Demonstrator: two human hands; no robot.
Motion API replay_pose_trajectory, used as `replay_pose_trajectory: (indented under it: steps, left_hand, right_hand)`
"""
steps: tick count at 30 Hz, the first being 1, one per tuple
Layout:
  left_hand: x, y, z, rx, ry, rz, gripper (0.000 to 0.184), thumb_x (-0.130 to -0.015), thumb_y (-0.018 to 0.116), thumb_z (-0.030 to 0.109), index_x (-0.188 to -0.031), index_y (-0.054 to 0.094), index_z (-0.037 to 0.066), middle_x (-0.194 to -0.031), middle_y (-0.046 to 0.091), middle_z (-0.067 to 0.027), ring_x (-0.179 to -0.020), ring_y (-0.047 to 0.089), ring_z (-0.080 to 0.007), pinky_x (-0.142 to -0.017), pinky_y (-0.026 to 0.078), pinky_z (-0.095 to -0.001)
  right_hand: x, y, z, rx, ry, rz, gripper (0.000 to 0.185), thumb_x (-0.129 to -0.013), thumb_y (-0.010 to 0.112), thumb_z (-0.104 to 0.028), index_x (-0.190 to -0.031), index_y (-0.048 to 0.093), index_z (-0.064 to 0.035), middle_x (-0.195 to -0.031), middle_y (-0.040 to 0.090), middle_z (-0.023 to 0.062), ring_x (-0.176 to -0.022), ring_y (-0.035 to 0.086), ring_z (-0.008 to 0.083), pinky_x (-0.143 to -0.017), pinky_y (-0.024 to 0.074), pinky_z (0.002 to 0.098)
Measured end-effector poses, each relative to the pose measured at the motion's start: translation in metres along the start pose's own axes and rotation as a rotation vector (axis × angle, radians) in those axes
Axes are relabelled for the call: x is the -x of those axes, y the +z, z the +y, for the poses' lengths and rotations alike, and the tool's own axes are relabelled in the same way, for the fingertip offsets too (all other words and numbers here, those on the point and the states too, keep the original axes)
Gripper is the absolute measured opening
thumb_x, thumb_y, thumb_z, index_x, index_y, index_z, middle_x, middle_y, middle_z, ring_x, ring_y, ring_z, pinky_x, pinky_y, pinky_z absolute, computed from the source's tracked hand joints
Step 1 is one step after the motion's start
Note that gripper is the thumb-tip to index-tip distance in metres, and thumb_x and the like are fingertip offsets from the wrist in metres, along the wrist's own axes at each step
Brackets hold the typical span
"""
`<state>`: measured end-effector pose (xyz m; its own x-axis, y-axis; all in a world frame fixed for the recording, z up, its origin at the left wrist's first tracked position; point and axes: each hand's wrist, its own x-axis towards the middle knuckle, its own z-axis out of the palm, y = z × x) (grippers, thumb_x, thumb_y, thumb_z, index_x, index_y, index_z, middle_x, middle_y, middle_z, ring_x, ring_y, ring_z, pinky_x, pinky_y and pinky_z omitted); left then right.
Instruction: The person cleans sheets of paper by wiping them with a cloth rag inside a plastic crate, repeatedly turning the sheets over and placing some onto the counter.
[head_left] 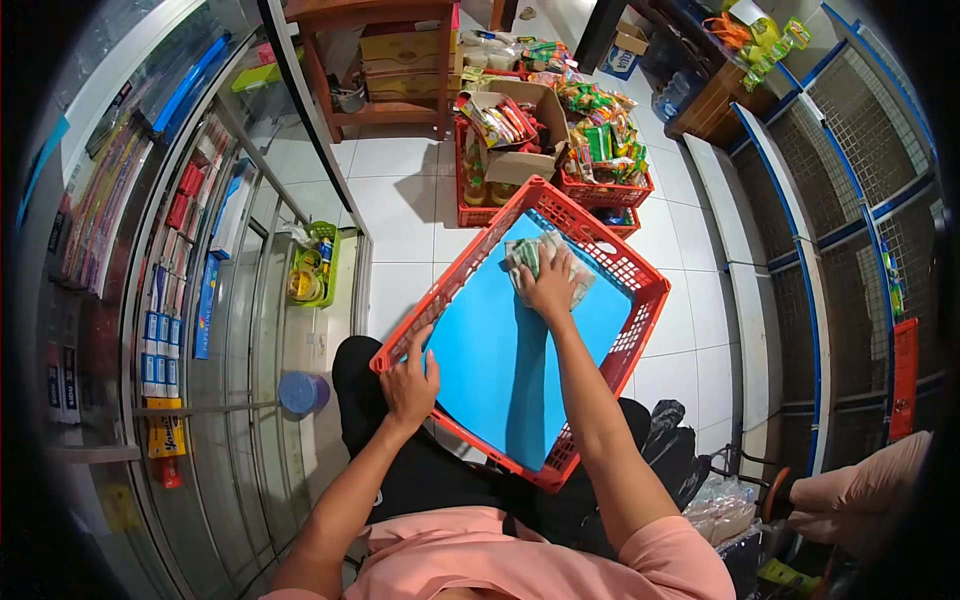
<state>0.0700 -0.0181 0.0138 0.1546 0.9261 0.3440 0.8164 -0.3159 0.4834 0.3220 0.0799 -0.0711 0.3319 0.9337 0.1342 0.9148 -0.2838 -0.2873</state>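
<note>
A red plastic basket (655, 303) with lattice walls rests tilted across my lap, its bottom covered by a smooth blue sheet (480, 340). My left hand (408, 385) grips the basket's left rim, with the thumb on the inner side and the fingers along the edge. Inside the basket, near its far end, my right hand (550, 280) presses a crumpled white-and-green cloth (522, 256) against the sheet. The fingers of that hand lie bent over the cloth, and part of it is hidden beneath them.
Red crates of packaged snacks (600, 150) and an open cardboard box (535, 110) stand ahead. Glass display shelves (210, 300) line the left, near a green basket (325, 265) and a blue-lidded tub (300, 393). Wire-mesh racks (830, 230) and another person's leg (860, 490) are on the right.
</note>
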Motion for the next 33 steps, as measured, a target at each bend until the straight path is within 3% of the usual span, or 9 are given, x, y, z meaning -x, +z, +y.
replay_pose_trajectory:
  steps: [4,6,7,13,17,24,26,31,33]
  left_hand:
    - [0.0,0.002,0.002,0.026,-0.02,-0.013,0.038,-0.076,0.052,0.005,-0.113,0.049,0.011,-0.069,0.063,-0.0137,-0.045,0.055,-0.0292,-0.041,0.039,-0.0364]
    - [0.002,0.002,0.001,0.034,-0.047,-0.029,0.037,-0.076,0.051,0.005,-0.113,0.049,0.01,-0.073,0.064,-0.0139,-0.05,0.057,-0.032,-0.045,0.041,-0.0378]
    - [0.0,0.002,0.001,0.037,-0.054,-0.026,0.037,-0.076,0.051,0.005,-0.113,0.049,0.01,-0.073,0.064,-0.0139,-0.05,0.057,-0.032,-0.045,0.041,-0.0378]
    - [0.001,0.0,0.002,0.025,-0.071,-0.081,0.036,-0.075,0.051,0.005,-0.111,0.05,0.01,-0.072,0.064,-0.013,-0.049,0.057,-0.0312,-0.045,0.04,-0.0371]
    - [0.0,-0.001,0.001,0.047,-0.062,-0.052,0.036,-0.075,0.052,0.005,-0.11,0.051,0.01,-0.072,0.064,-0.0128,-0.049,0.057,-0.0312,-0.045,0.04,-0.0374]
    - [-0.003,-0.004,0.003,0.072,-0.078,-0.044,0.035,-0.075,0.051,0.004,-0.11,0.051,0.011,-0.069,0.063,-0.0123,-0.048,0.056,-0.0312,-0.044,0.039,-0.038]
    - [-0.001,-0.005,0.005,0.074,-0.087,-0.066,0.035,-0.075,0.051,0.004,-0.11,0.051,0.011,-0.067,0.062,-0.0121,-0.048,0.055,-0.0312,-0.044,0.039,-0.0382]
    - [0.002,0.002,-0.001,0.071,0.011,0.041,0.037,-0.074,0.053,0.003,-0.11,0.051,0.01,-0.063,0.061,-0.0133,-0.041,0.052,-0.0279,-0.039,0.037,-0.0363]
    - [0.007,0.0,-0.001,0.072,0.006,0.025,0.037,-0.074,0.053,0.003,-0.11,0.051,0.01,-0.063,0.061,-0.0135,-0.04,0.052,-0.0276,-0.038,0.037,-0.0361]
  right_hand:
    - [0.023,0.004,-0.013,0.094,0.005,0.041,0.059,-0.078,0.049,-0.04,-0.13,0.037,-0.0148,-0.137,0.028,0.0175,-0.125,0.027,0.035,-0.098,0.0161,0.0566]
    - [0.042,0.003,-0.021,-0.065,-0.437,0.117,0.057,-0.077,0.05,-0.038,-0.128,0.04,-0.0149,-0.136,0.03,0.0165,-0.124,0.028,0.0351,-0.098,0.0169,0.0551]
    - [0.039,0.002,-0.023,-0.062,-0.444,0.114,0.057,-0.077,0.05,-0.038,-0.128,0.04,-0.0149,-0.136,0.03,0.0165,-0.124,0.028,0.0351,-0.098,0.0169,0.0551]
    - [0.001,0.006,-0.027,0.017,-0.171,0.129,0.055,-0.078,0.049,-0.038,-0.128,0.041,-0.0156,-0.137,0.029,0.015,-0.125,0.027,0.034,-0.099,0.0183,0.0543]
    - [-0.033,0.006,-0.015,0.028,-0.129,0.048,0.055,-0.08,0.047,-0.042,-0.128,0.04,-0.0171,-0.137,0.029,0.0151,-0.125,0.026,0.0336,-0.099,0.0182,0.0544]
    - [0.0,-0.001,0.03,0.083,-0.108,0.045,0.057,-0.082,0.043,-0.047,-0.13,0.036,-0.019,-0.137,0.028,0.0154,-0.126,0.024,0.0343,-0.098,0.0181,0.0549]
    - [0.015,-0.017,0.05,0.113,0.087,0.035,0.06,-0.082,0.042,-0.047,-0.133,0.032,-0.0167,-0.138,0.023,0.0186,-0.127,0.022,0.0362,-0.097,0.0168,0.0578]
    - [0.032,-0.035,0.101,0.117,0.293,-0.082,0.064,-0.082,0.041,-0.046,-0.135,0.026,-0.0125,-0.137,0.018,0.0265,-0.126,0.019,0.0427,-0.094,0.016,0.0633]
    - [0.058,-0.034,0.102,0.133,0.259,-0.131,0.064,-0.083,0.041,-0.046,-0.135,0.025,-0.0124,-0.137,0.016,0.0273,-0.125,0.018,0.0439,-0.093,0.0166,0.0642]
